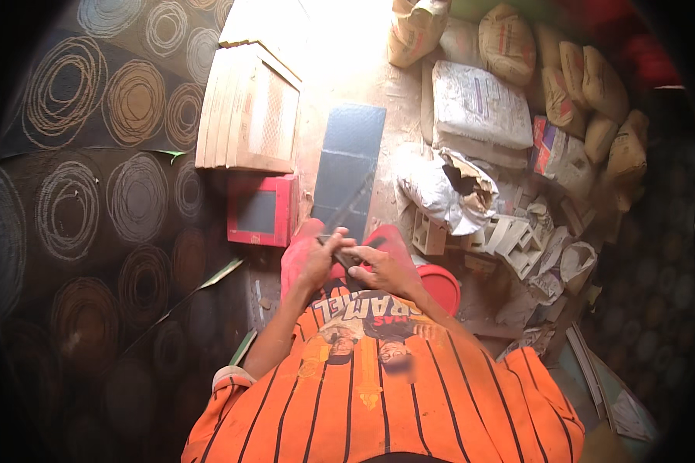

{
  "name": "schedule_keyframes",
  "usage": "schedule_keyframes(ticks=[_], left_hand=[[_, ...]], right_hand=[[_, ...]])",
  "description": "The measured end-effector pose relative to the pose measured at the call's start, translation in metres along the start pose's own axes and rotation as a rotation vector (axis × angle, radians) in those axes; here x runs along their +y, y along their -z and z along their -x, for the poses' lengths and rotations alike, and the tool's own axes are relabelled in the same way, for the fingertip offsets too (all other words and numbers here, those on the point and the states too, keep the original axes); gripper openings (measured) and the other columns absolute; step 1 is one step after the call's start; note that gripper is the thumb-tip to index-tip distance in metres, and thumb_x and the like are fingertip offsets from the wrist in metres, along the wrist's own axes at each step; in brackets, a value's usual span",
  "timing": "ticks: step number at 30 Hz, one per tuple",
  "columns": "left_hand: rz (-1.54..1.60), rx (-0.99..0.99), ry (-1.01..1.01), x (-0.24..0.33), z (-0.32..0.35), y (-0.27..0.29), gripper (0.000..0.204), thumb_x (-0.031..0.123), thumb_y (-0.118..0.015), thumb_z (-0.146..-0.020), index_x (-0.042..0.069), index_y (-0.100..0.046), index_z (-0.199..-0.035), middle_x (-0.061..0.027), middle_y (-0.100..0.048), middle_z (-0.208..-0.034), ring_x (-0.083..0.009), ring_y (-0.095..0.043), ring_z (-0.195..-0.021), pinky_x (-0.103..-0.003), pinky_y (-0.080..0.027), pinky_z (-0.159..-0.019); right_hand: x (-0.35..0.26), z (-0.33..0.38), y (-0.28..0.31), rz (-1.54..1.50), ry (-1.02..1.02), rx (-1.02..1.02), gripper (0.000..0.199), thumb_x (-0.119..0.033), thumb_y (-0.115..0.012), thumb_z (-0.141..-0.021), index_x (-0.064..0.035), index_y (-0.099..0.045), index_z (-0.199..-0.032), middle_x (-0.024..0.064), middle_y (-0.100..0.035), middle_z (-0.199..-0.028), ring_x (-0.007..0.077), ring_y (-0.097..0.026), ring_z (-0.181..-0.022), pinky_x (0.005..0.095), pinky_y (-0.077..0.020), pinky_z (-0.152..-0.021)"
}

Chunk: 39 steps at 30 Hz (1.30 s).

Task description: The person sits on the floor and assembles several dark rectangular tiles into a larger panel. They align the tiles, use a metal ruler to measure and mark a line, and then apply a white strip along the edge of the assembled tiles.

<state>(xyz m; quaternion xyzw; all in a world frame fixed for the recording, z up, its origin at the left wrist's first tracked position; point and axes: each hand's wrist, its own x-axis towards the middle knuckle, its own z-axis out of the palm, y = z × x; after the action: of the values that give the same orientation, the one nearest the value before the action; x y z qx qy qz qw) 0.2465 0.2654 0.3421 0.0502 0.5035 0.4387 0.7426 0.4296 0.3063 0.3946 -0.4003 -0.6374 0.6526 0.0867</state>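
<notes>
Tile: lying on the floor before you; your left hand and right hand are gripping a tool at its near edge.

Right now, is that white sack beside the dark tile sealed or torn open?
Torn open. The white sack has a ragged hole at its upper right, with frayed edges curling back around a dark gap. What is inside cannot be told. It lies right of the dark tile.

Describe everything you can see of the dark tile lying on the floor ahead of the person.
The dark tile is a long, blue-grey rectangle with a smooth, slightly shiny face. It lies flat on the dusty floor, beside a red box and a torn white sack. Its near end meets the person's knees; no hand touches it.
</notes>
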Motion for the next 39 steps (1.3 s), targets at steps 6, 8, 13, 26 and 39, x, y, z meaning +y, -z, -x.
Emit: schedule_keyframes(ticks=[6, 8, 13, 26, 39], left_hand=[[-0.198, 0.456, -0.364, 0.002, 0.024, 0.048, 0.023, 0.018, -0.057, -0.092, 0.001, -0.062, -0.106, -0.0051, -0.066, -0.075, -0.0129, -0.061, -0.071, -0.029, -0.051, -0.071], [-0.317, 0.530, -0.343, 0.015, 0.036, 0.063, 0.024, 0.022, -0.056, -0.094, 0.002, -0.063, -0.105, -0.0026, -0.064, -0.072, -0.0111, -0.059, -0.070, -0.028, -0.048, -0.067], [-0.610, 0.626, -0.288, 0.018, 0.051, 0.128, 0.028, 0.027, -0.055, -0.095, 0.003, -0.065, -0.105, -0.0013, -0.063, -0.071, -0.0087, -0.054, -0.065, -0.025, -0.042, -0.060], [-0.877, 0.330, -0.014, 0.035, 0.083, 0.341, 0.027, 0.027, -0.058, -0.092, 0.002, -0.064, -0.100, -0.0042, -0.065, -0.072, -0.0118, -0.058, -0.065, -0.029, -0.045, -0.062], [-1.013, 0.101, 0.280, -0.045, 0.100, 0.418, 0.021, 0.025, -0.065, -0.084, 0.005, -0.059, -0.082, -0.0086, -0.061, -0.062, -0.0161, -0.056, -0.050, -0.031, -0.040, -0.045]], right_hand=[[0.188, 0.141, 0.036, 0.206, -0.460, 0.326, 0.026, -0.019, -0.053, -0.089, -0.0015, -0.065, -0.104, 0.0144, -0.067, -0.094, 0.0245, -0.064, -0.089, 0.0359, -0.0486, -0.081], [0.217, 0.186, 0.024, 0.277, -0.562, 0.175, 0.025, -0.021, -0.056, -0.088, -0.0006, -0.066, -0.098, 0.0123, -0.068, -0.084, 0.0211, -0.064, -0.079, 0.0351, -0.0499, -0.074], [0.183, 0.163, -0.030, -0.175, -0.521, 0.143, 0.026, -0.022, -0.062, -0.085, -0.0002, -0.065, -0.099, 0.0140, -0.066, -0.082, 0.0124, -0.062, -0.078, 0.0333, -0.0499, -0.072], [0.102, 0.084, -0.249, -0.083, -0.476, 0.694, 0.033, -0.022, -0.061, -0.090, 0.0015, -0.061, -0.113, 0.0085, -0.066, -0.104, 0.0151, -0.060, -0.092, 0.0319, -0.0492, -0.079], [0.141, 0.174, -0.391, -0.111, -0.291, 1.091, 0.031, -0.022, -0.051, -0.093, -0.0033, -0.064, -0.114, 0.0069, -0.067, -0.100, 0.0164, -0.063, -0.085, 0.0345, -0.0508, -0.076]])
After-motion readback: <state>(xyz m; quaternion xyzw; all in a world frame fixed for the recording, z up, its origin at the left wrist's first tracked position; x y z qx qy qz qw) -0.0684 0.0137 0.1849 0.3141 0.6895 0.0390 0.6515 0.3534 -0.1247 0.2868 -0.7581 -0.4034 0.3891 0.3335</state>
